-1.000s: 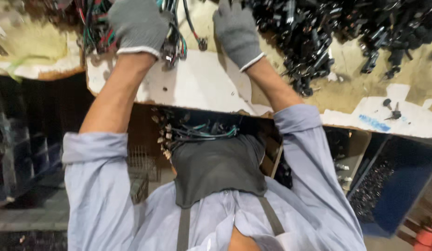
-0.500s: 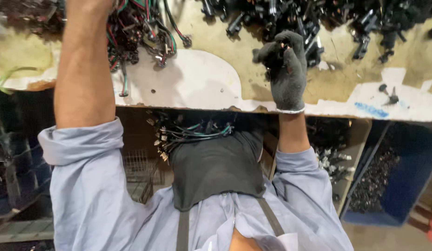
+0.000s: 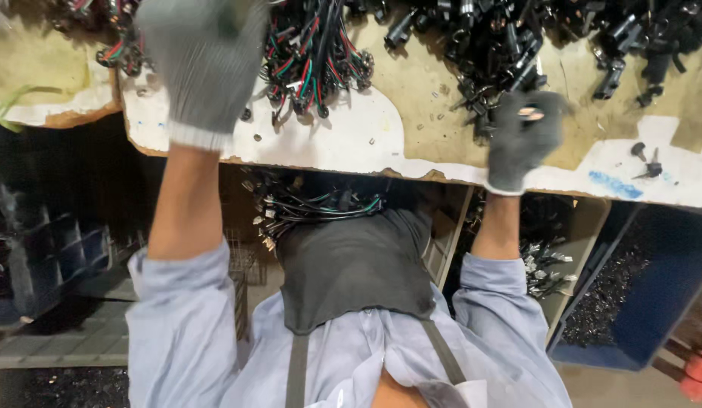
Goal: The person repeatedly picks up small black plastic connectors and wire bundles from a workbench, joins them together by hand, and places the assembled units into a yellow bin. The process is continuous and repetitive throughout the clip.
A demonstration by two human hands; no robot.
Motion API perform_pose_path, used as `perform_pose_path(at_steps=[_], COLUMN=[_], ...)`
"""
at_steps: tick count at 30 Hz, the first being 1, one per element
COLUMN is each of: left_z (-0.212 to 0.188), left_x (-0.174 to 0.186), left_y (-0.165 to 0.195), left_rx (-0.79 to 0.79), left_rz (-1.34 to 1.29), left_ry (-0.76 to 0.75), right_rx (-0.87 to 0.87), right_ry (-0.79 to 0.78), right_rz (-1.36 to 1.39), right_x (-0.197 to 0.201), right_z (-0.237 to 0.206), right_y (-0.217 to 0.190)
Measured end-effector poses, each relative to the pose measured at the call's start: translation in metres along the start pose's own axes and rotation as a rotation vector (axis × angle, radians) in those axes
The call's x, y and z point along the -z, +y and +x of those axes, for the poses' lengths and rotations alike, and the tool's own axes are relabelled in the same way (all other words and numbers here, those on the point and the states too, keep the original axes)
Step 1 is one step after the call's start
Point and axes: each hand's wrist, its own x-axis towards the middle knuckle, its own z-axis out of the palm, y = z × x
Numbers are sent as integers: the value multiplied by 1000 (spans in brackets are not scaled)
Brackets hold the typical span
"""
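Left hand (image 3: 203, 64): raised over wires (image 3: 309, 64), grip unclear | Right hand (image 3: 523, 140): pinches one black plug (image 3: 529, 113) | Tip: you lift plugs (image 3: 509, 45) singly.

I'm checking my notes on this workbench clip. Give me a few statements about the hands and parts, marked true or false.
1. Both hands wear grey knit gloves. True: left hand, right hand.
2. The right hand is beside the black connectors. True.
3. The coloured wire bundle lies right of the right hand. False: it lies near the left hand.
4. The blue bin stands on the bench. False: it sits below the bench edge.
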Motion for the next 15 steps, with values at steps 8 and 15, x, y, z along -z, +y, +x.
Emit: perform_pose_path(at_steps=[8, 15], left_z=[-95, -129], left_x=[-30, -28], left_y=[43, 58], left_rx=[307, 669], left_rz=[252, -278], left_ry=[-384, -476], right_rx=[-508, -211], right_ry=[141, 79], right_rz=[176, 75], right_x=[-70, -64], right_z=[28, 1], right_y=[-13, -25])
